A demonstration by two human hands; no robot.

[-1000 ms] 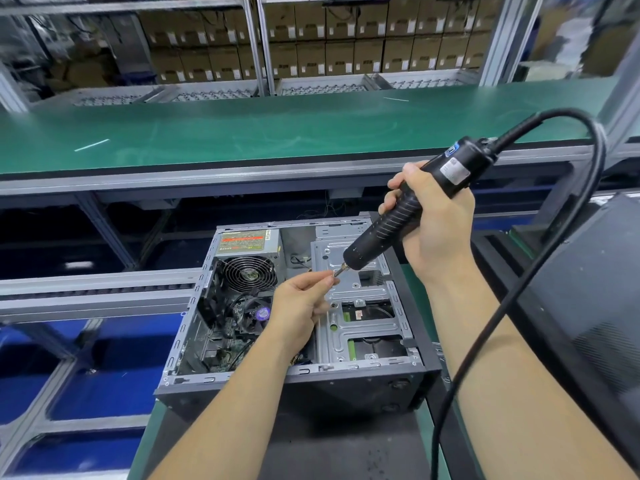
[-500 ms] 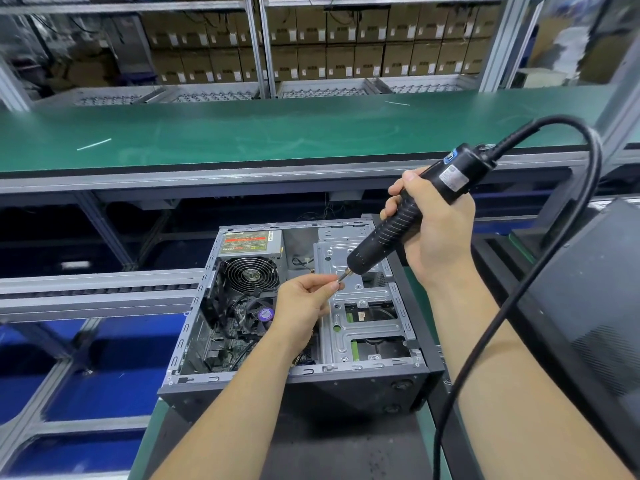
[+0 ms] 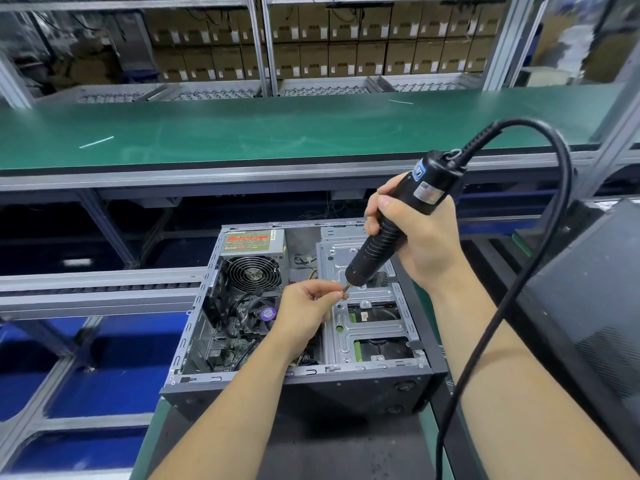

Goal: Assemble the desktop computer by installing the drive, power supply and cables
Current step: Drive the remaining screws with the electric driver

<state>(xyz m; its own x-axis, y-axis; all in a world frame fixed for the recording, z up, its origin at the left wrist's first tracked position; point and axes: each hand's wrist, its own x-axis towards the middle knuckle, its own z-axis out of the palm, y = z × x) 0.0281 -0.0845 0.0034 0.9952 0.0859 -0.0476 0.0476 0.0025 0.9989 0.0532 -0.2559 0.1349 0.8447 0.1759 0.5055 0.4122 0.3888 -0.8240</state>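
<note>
An open computer case point(image 3: 298, 382) lies on its side in front of me. A power supply point(image 3: 252, 242) with a round fan grille sits at its far left, and a metal drive cage point(image 3: 360, 327) fills the right half. My right hand point(image 3: 419, 233) grips a black electric screwdriver point(image 3: 391, 226), tilted down-left, with its bit tip just above the cage. My left hand point(image 3: 308, 306) pinches a small screw at that bit tip. The screw is mostly hidden by my fingertips.
The screwdriver's black cable point(image 3: 540, 258) arcs up and falls across my right forearm. A dark side panel point(image 3: 595, 313) leans at the right. A green conveyor belt point(image 3: 277, 129) runs behind, a roller rail point(image 3: 100, 289) at the left, shelves of cartons point(image 3: 346, 46) beyond.
Both hands and the screwdriver have sunk slightly toward the drive cage. My left fingers stay pinched at the bit tip.
</note>
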